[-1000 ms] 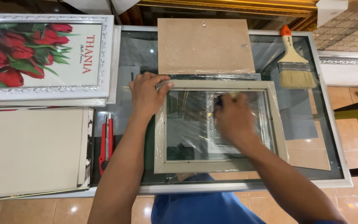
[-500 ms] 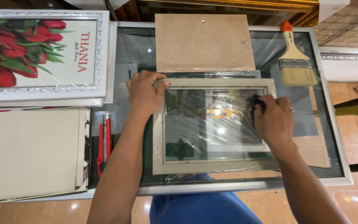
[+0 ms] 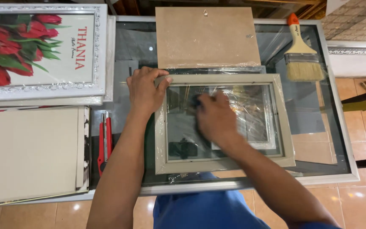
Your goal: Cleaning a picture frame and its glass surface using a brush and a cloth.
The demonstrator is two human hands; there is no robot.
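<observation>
Frame (image 3: 224, 123) lies mid-counter (image 3: 339, 140). Left hand (image 3: 144, 91) grips its top-left corner, fingers curled over the rail. Right hand (image 3: 217, 118) presses a dark cloth (image 3: 196, 101) on the glass, fingers bent round it. Board (image 3: 206, 37) just behind; brush (image 3: 300, 53) far right; cutter (image 3: 105, 142) left; tulip picture (image 3: 39, 48) beyond.

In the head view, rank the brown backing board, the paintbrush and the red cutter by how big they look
1. Backing board, largest.
2. Paintbrush.
3. Red cutter, slimmest, though about as long as the brush.
</observation>
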